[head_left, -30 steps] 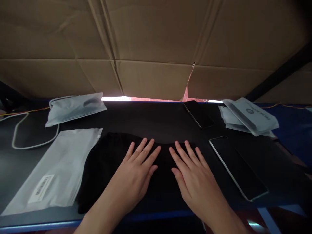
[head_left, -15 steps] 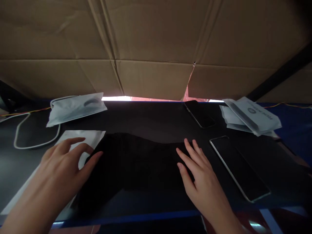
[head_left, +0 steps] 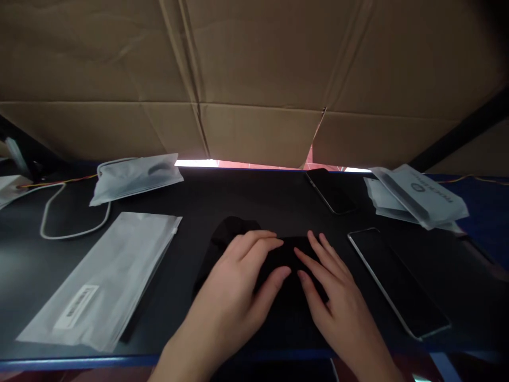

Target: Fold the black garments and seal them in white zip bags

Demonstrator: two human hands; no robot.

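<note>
A black cloth (head_left: 230, 229) lies partly folded and bunched on the dark tabletop, mostly beneath my two hands. Over its middle rests my left hand (head_left: 238, 284), its fingers slightly curved and its thumb apart from them. My right hand (head_left: 332, 289) lies on the right part of the cloth with fingers spread. The fingertips of both hands point toward each other with a small gap between. Black on black, the cloth's near edge is hard to make out. Just right of my right hand is a phone (head_left: 397, 281) with a pale rim.
A frosted zip pouch (head_left: 119, 265) with a barcode label lies at left. Behind it, another pouch (head_left: 139, 178) sits on a white cable (head_left: 45, 217). A second phone (head_left: 332, 193) and more pouches (head_left: 427, 193) lie back right. Cardboard (head_left: 258, 63) walls the far side.
My left hand has moved right, and the left side of the cloth has come over with it, uncovering the zip pouch. My right hand has stayed nearly in place on the cloth.
</note>
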